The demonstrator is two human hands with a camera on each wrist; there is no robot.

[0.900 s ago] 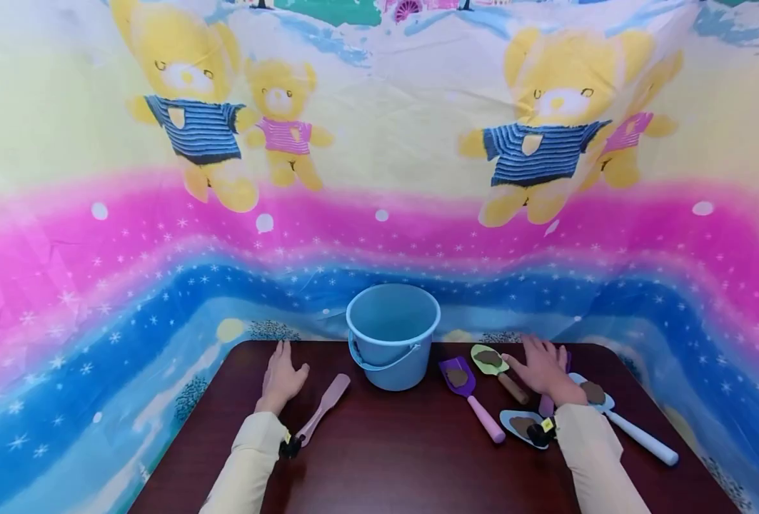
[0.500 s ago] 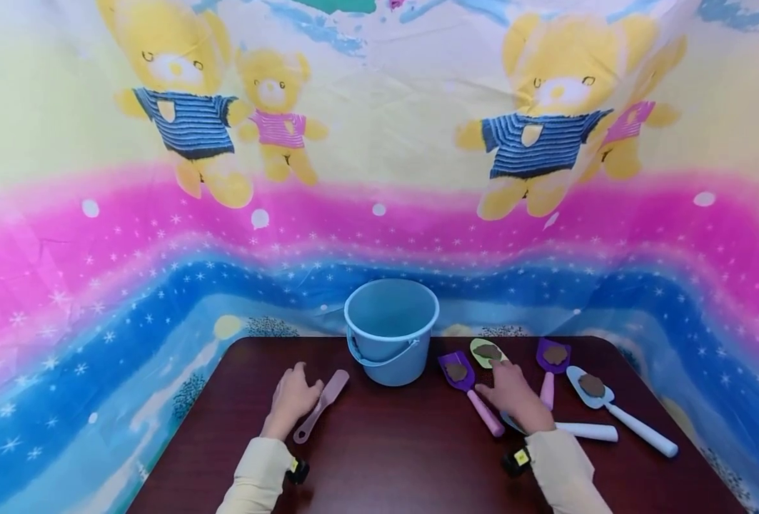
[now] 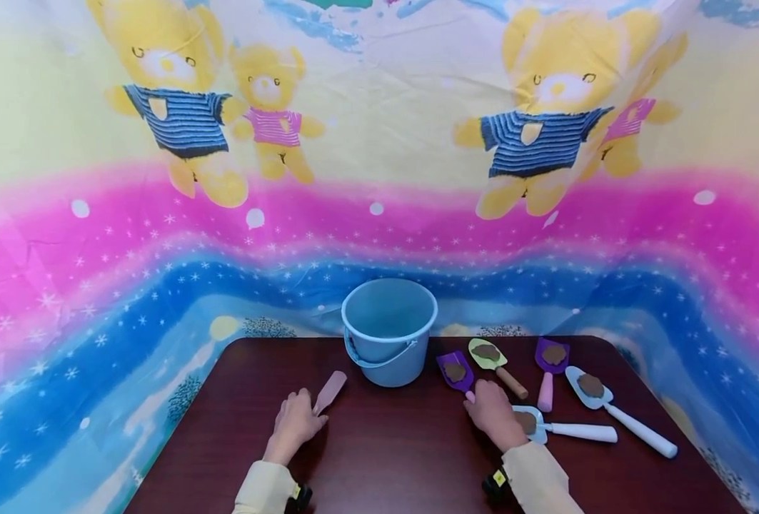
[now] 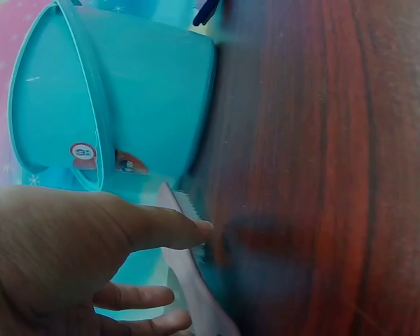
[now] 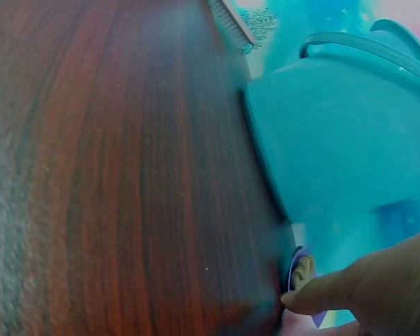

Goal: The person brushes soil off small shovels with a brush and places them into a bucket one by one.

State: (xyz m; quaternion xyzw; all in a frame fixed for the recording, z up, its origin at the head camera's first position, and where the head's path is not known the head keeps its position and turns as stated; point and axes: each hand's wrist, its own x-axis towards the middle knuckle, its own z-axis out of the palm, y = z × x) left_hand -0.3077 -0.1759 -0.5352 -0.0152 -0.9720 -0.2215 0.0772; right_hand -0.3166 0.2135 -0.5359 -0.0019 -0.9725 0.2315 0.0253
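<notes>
In the head view my left hand (image 3: 294, 425) is over the handle of a pink brush (image 3: 330, 391). The left wrist view shows bristles on the brush, my thumb extended across it and my fingers apart from it. My right hand (image 3: 493, 412) covers most of the pink handle of a purple toy shovel (image 3: 448, 363), whose blade bears a brown lump (image 3: 455, 373). In the right wrist view the thumb (image 5: 315, 292) overlaps the shovel where blade meets handle; I cannot tell whether the fingers have closed on it. A light blue bucket (image 3: 390, 357) stands upright between the hands.
Right of my right hand lie several more shovels with brown lumps: a green one (image 3: 495, 363), another purple one (image 3: 546, 389), a pale blue one (image 3: 578, 431) partly behind the hand, and another pale blue one (image 3: 639, 428). The dark wooden table (image 3: 379, 457) ends at a printed cloth (image 3: 379, 235).
My right hand has moved left and nearer, from the far right shovels to the purple shovel's handle. My left hand has come nearer and right, from beside the brush to over its handle.
</notes>
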